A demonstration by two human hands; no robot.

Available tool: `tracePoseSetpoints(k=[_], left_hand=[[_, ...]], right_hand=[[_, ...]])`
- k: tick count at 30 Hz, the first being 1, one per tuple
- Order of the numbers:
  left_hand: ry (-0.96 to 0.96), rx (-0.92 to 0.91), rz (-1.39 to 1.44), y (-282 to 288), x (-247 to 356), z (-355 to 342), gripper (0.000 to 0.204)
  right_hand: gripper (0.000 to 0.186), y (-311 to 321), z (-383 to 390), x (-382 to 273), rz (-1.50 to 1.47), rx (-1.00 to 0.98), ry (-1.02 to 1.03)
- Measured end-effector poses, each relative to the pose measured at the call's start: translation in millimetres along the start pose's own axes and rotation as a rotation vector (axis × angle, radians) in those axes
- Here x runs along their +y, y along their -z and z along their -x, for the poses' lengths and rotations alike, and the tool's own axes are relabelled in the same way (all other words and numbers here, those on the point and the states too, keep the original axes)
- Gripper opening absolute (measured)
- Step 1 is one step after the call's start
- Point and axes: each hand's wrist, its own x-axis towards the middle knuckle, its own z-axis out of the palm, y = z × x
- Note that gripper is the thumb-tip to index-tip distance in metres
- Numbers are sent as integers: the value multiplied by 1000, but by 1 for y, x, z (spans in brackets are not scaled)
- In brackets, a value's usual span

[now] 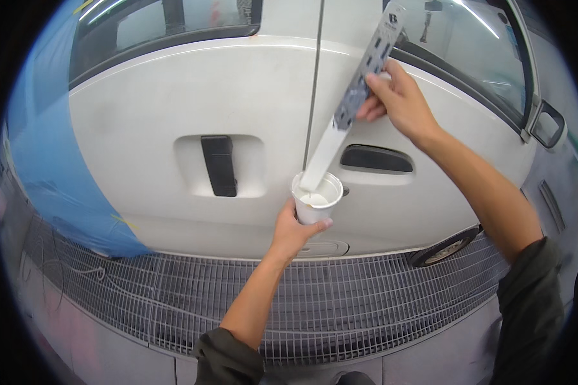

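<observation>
A person in dark sleeves (530, 301) is holding a white cup (316, 212) in the left hand (295, 230), fingers and thumb wrapping its lower side, before the pale doors of a white vehicle (141, 109). The right hand (398, 99) is pinching a long flat stick (359, 90) above it, thumb lying on the near face. The stick is slanting down to the left, its lower part wearing a white coat and its tip sitting inside the cup's mouth, over white liquid (315, 199); whether tip and liquid are touching, one cannot tell. Two black door handles (219, 165) are flanking the cup, blue sheeting (51, 154) is covering the vehicle's left end, and a metal grating (199, 289) is stretching across the floor below.
</observation>
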Motion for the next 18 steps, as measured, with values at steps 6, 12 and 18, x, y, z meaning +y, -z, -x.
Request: tracePoseSetpoints(k=[6,12,18], left_hand=[[69,8,-4,-2,11,103,84],[201,282,-280,6,38,282,77],[274,651,-57,60,79,462,70]], right_hand=[[35,-34,123,-20,111,-471,-153],[29,-96,211,-85,44,-768,163],[27,-216,238,-178,-268,-1024,272]])
